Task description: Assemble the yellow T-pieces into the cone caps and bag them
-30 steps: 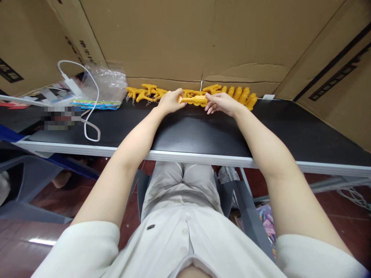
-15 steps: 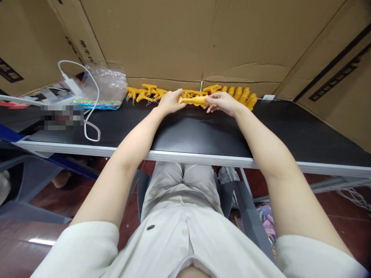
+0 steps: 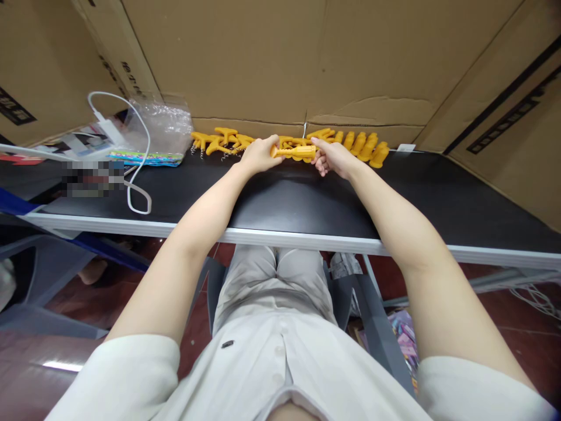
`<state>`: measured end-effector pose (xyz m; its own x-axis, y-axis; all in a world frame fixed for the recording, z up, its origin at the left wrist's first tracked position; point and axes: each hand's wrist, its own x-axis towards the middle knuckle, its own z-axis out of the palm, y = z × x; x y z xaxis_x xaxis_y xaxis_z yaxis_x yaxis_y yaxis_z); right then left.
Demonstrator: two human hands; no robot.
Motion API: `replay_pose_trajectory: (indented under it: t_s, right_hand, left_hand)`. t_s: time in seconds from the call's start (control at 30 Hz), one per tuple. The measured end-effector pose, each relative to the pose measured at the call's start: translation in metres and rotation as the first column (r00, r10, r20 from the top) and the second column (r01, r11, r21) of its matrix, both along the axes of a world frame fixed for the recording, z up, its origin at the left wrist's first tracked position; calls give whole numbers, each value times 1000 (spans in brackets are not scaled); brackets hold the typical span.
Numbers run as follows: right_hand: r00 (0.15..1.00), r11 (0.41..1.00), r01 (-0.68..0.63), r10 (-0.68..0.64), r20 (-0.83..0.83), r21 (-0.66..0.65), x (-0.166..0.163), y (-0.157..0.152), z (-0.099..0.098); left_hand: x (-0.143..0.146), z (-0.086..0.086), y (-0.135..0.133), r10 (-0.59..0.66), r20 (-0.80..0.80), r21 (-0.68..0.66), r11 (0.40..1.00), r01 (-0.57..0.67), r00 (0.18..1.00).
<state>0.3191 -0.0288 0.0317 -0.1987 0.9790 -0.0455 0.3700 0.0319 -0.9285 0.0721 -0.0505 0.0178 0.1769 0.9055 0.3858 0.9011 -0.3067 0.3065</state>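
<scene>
My left hand (image 3: 259, 155) and my right hand (image 3: 333, 156) both pinch one yellow plastic piece (image 3: 296, 152), a ribbed rod held level between them, just above the black tabletop (image 3: 289, 196). The left fingers close on its left end, the right fingers on its right end. Behind the hands, along the cardboard wall, lies a row of yellow plastic parts: branched pieces with small springs (image 3: 218, 141) to the left and several ribbed cones (image 3: 367, 147) to the right.
A clear plastic bag (image 3: 160, 126) on a colourful flat packet (image 3: 144, 157) sits at the left back, with a white charger and cable (image 3: 131, 169) looping beside it. Cardboard sheets (image 3: 272, 58) wall the table's back and right. A grey chair (image 3: 48, 275) stands lower left.
My right hand has curled in and slid slightly left along the yellow piece, uncovering more of the cones behind it. The left hand holds still.
</scene>
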Motion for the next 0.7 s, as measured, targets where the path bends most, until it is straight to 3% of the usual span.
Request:
replay_pose_trajectory:
  t_s: [0.3, 0.7]
  right_hand:
    - [992, 984, -100, 111, -63, 147, 18, -6, 11]
    - [994, 977, -106, 111, -20, 185, 19, -4, 9]
  left_hand:
    - [-6, -5, 8, -25, 33, 17, 1000, 25, 999]
    - [-5, -6, 9, -26, 45, 13, 1000, 25, 999]
